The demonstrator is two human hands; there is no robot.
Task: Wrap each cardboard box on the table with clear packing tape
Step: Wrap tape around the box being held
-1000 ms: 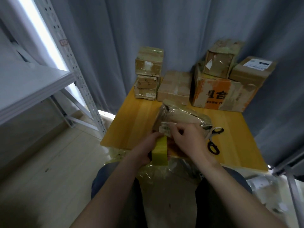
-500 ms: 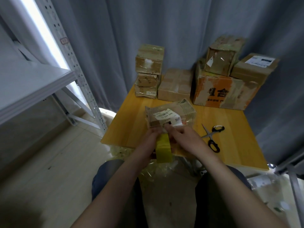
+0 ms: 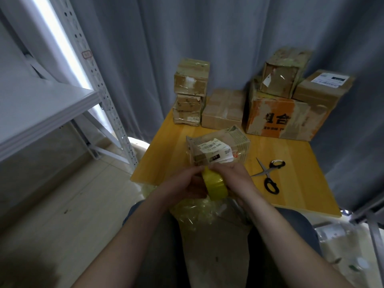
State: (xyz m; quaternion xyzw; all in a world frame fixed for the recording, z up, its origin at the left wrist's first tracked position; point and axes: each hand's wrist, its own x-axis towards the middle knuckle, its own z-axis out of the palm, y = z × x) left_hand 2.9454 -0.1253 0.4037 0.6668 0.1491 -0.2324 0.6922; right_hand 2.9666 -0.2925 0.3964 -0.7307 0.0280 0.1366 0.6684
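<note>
A small cardboard box [image 3: 218,149] with a white shipping label lies near the front of the yellow wooden table [image 3: 291,163], its faces glossy with tape. Just in front of it both hands hold a yellowish roll of packing tape [image 3: 215,185]. My left hand [image 3: 187,183] grips the roll from the left. My right hand [image 3: 236,179] grips it from the right, with fingertips up at the roll's top edge close to the box. Whether tape runs from the roll to the box is hidden by my fingers.
Black-handled scissors [image 3: 268,175] lie open on the table to the right. Several boxes [image 3: 224,109] are stacked along the back by the grey curtain, the biggest printed orange [image 3: 278,119]. Crumpled plastic [image 3: 199,210] hangs below the table edge. A metal shelf [image 3: 47,104] stands on the left.
The box was tipped and turned in my hands, then set flat with its label facing up. The tape roll has turned from edge-on to slanted and moved a little right.
</note>
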